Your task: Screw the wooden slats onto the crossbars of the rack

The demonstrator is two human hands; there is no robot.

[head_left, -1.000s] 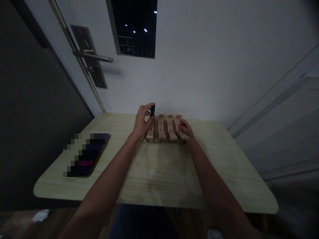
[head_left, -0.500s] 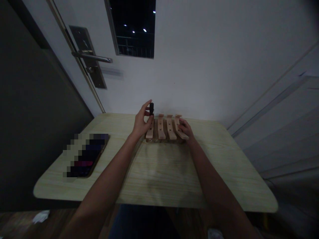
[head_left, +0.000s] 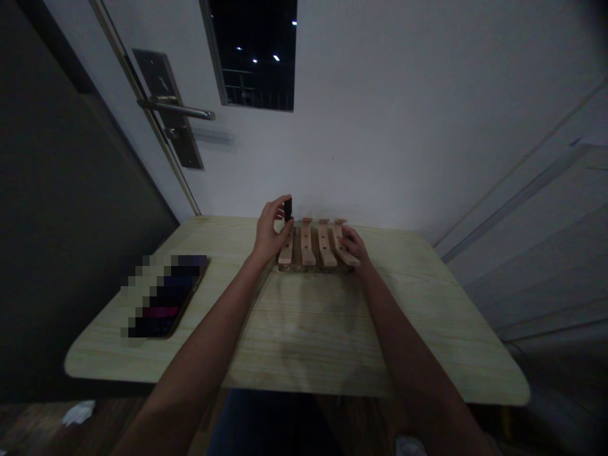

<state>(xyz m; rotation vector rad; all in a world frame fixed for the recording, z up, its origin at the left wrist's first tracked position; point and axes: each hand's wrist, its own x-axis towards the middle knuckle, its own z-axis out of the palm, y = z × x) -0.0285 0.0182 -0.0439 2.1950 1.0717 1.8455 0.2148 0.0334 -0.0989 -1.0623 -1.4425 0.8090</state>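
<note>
Several curved light wooden pieces (head_left: 308, 246) with dark holes lie side by side on a brownish base (head_left: 313, 268) near the back of the table. My left hand (head_left: 272, 231) is at the leftmost wooden piece (head_left: 286, 253). Its fingers and thumb are closed around a small black upright block (head_left: 287, 209) above that piece's far end; its exact kind cannot be made out. My right hand (head_left: 355, 244) grips the right side of the rightmost wooden piece (head_left: 341, 244), which lies slanted, its near end angled to the right. Some of the right fingers are hidden.
The pale wood-grain table (head_left: 313, 342) stands against a white door with a metal handle (head_left: 183, 111) and a dark window (head_left: 256, 54). A phone (head_left: 166, 297), partly pixelated, lies at the table's left. On the floor at lower left is a white scrap (head_left: 78, 413).
The black block and the left fingertips have dropped slightly and shifted a touch to the left. My right hand and the wooden pieces look unmoved.
</note>
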